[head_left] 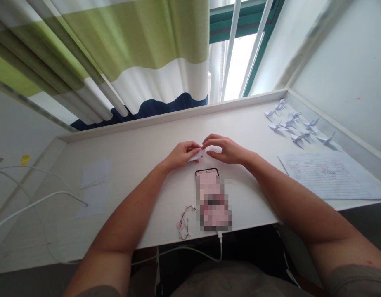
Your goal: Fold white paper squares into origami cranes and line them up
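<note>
Your desk (140, 165) is a pale, wood-grain slab with a raised lip along its far edge and right side; its near edge runs just past the phone (212, 198). The widest bare stretch lies left of your hands, between them and the small white sheets (95, 172) at the far left.

Your left hand (180, 154) and right hand (225, 149) meet at the middle of the desk, just beyond the phone. Both pinch a small piece of white paper (199, 154), thumb and fingertips closed on it from either side. The paper is thin, flat and creased to a point; its long axis runs left to right, tilting up toward the right.

A beaded bracelet (184, 222) lies just left of the phone, near the desk's near edge, and a white cable (38, 200) loops across the left part. Folded paper cranes (297, 126) cluster in the far right corner, with a lined, written sheet (328, 175) nearer you.
</note>
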Tool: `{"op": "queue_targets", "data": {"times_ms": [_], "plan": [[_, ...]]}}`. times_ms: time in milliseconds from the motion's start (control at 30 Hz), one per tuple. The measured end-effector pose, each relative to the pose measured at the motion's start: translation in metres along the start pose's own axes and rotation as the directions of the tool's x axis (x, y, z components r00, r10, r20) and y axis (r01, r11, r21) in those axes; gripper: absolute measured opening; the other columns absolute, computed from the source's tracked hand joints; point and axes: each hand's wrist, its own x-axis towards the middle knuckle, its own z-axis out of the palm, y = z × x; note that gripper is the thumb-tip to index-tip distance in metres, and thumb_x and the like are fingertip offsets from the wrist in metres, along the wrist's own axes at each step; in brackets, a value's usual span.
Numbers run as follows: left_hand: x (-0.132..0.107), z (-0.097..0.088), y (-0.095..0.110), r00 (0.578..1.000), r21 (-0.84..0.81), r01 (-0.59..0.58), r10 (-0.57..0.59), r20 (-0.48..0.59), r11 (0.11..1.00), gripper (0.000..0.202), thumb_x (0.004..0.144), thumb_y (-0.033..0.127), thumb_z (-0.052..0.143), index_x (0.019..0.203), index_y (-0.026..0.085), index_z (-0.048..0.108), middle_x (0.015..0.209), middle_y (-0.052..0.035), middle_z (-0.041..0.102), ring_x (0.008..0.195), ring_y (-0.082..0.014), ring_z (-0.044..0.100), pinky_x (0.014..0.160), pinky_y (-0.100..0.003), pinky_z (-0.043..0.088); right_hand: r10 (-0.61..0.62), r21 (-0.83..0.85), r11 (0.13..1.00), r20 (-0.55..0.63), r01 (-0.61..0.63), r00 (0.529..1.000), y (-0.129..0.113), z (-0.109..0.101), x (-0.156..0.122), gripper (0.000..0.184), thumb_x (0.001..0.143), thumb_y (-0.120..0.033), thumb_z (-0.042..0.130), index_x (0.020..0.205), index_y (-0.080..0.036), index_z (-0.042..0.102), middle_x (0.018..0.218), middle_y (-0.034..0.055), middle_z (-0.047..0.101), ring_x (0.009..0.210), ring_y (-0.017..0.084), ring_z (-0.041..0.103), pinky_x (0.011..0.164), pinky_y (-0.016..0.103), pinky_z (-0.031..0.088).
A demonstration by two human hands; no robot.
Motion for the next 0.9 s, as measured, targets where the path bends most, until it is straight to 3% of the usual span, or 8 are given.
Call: {"op": "queue_targets", "data": {"times_ms": [167,333,500,667,900], "plan": [[-0.001,-0.001,0.001,0.999,0.007,0.002,-0.003,0.044,1.000,0.032,0.090,0.040,0.084,0.103,0.012,0.075,0.091,-0.0084,0.080,0.078,-0.0160,0.074,0.078,-0.031,0.058,0.048,0.093,0.994,0.068,-0.054,0.997,0.000,0.004,0.003,0.018,0.105,-0.033,0.064,0.102,-0.022,0.079,0.114,0.0108,0.074,0.103,0.025,0.071,0.096,0.045,0.057],[0.000,-0.004,0.000,0.997,0.004,0.008,-0.009,0.078,1.000,0.035,0.089,0.042,0.086,0.103,0.012,0.075,0.094,-0.0102,0.082,0.081,-0.0176,0.075,0.082,-0.033,0.058,0.149,0.195,0.969,0.040,-0.154,0.988,0.000,0.010,0.004,0.013,0.099,-0.032,0.069,0.095,-0.023,0.077,0.104,0.0077,0.076,0.094,0.022,0.071,0.090,0.042,0.058],[0.000,-0.004,-0.005,0.997,-0.059,0.028,-0.023,0.073,0.998,0.038,0.090,0.042,0.087,0.107,0.014,0.067,0.092,-0.0091,0.083,0.074,-0.0179,0.078,0.080,-0.034,0.060,0.341,0.470,0.828,0.011,-0.306,0.940,-0.001,0.019,0.004,0.023,0.090,-0.039,0.080,0.101,-0.021,0.073,0.089,0.0041,0.076,0.083,0.020,0.072,0.083,0.040,0.060],[-0.001,-0.001,-0.004,0.995,-0.078,0.032,-0.025,0.093,0.996,0.040,0.092,0.043,0.086,0.106,0.016,0.062,0.095,-0.0109,0.083,0.074,-0.0178,0.079,0.079,-0.034,0.060,0.387,0.654,0.674,0.082,-0.343,0.918,0.001,0.021,0.005,0.038,0.086,-0.048,0.087,0.106,-0.020,0.072,0.087,0.0039,0.079,0.081,0.019,0.073,0.080,0.038,0.061],[-0.003,0.003,0.005,0.995,-0.083,0.001,0.007,0.100,0.997,0.044,0.092,0.048,0.086,0.104,0.018,0.056,0.087,-0.0061,0.081,0.070,-0.0163,0.076,0.073,-0.031,0.058,0.413,0.665,0.657,0.077,-0.355,0.908,-0.002,0.015,0.007,0.034,0.087,-0.050,0.085,0.094,-0.018,0.076,0.088,0.0049,0.080,0.078,0.017,0.074,0.078,0.035,0.062]]}}
